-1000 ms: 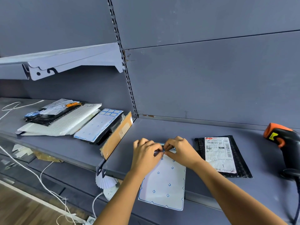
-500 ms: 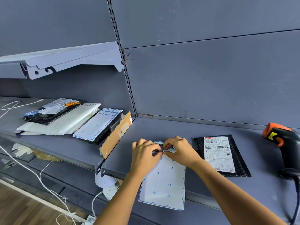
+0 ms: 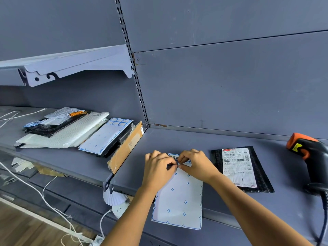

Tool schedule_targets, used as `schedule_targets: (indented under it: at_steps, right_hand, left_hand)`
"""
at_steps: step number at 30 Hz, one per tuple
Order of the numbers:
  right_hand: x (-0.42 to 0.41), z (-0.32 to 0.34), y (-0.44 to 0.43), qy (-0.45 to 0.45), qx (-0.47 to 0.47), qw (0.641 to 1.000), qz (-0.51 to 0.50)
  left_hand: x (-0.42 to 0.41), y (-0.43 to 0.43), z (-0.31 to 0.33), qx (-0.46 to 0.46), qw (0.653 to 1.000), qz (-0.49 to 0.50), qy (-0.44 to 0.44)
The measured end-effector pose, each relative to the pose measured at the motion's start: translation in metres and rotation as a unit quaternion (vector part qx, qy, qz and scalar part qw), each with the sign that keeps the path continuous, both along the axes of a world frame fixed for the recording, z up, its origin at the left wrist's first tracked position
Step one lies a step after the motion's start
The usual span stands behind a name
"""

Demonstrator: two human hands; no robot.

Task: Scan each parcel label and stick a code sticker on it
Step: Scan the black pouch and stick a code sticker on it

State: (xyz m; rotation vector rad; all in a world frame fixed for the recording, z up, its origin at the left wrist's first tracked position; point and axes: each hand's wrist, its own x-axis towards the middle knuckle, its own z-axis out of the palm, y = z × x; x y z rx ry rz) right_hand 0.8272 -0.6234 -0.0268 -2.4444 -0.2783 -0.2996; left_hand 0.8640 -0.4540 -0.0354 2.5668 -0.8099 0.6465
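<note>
White sticker sheet [image 3: 179, 201], edged in blue and dotted with small blue squares, lies closest, its near end hanging over the front lip of the grey shelf [image 3: 177, 137]. Both forearms reach in over it. At the sheet's far end the left hand [image 3: 158, 167] and right hand [image 3: 197, 164] meet, knuckles up, each with thumb and forefinger curled in a pinch on the near edge of the one blue-bordered sticker [image 3: 174, 156] at the top of the sheet. The other fingers are tucked under, and how far the sticker has lifted from the sheet cannot be told.

Just right of the right hand lies a flat black parcel [image 3: 262, 181] on the shelf, apart from the sheet, with its white label [image 3: 237, 167] face up, barcode at the far end. Further right, at the frame's edge, a black scanner [image 3: 308, 151] with an orange head stands upright, its cable running down.

Left of the hands, a cardboard piece [image 3: 126, 148] leans tilted at the joint between two shelf sections. Beyond it sits a pile: a second sheet [image 3: 106, 135] with blue stickers at its far end, lying on something dark, then a white mailer [image 3: 62, 134] with a black bag [image 3: 51, 126] on top. White cables [image 3: 44, 197] trail below the shelf over a wood floor [image 3: 17, 228]. Behind stands the grey back wall [image 3: 221, 86], with an upper shelf [image 3: 67, 63] bracketed at the left.
</note>
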Motion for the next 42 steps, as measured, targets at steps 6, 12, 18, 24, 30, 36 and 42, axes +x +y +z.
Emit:
schedule_targets:
  at_steps: [6,12,18,24,30,36,42]
  right_hand:
    - [-0.0003,0.0007,-0.0001,-0.006,-0.005,1.0,0.002]
    - [0.0016,-0.0036,0.0,-0.001,-0.023,1.0,-0.002]
    - [0.0033,-0.004,0.0015,0.012,-0.089,0.996,-0.001]
    - [0.0035,-0.004,0.0013,0.018,-0.082,0.996,-0.001]
    - [0.0032,-0.003,0.001,0.012,-0.073,0.997,0.004]
    - [0.0024,-0.003,0.0011,0.012,-0.066,0.998,0.007]
    - [0.0016,-0.0045,0.0007,-0.001,-0.061,0.998,0.01]
  left_hand:
    - [-0.001,-0.0004,0.0004,-0.017,1.0,0.004,0.013]
    - [-0.0016,0.0009,-0.0001,-0.029,0.999,-0.01,0.043]
    - [-0.0029,0.0012,0.0,-0.043,0.997,-0.018,0.063]
    - [-0.0027,0.0018,-0.0006,-0.047,0.996,-0.015,0.069]
    - [-0.0019,0.0026,-0.0038,-0.065,0.995,-0.01,0.072]
    - [-0.0014,0.0038,-0.0049,-0.066,0.996,-0.012,0.064]
    - [-0.0012,0.0026,-0.0032,-0.051,0.997,-0.016,0.055]
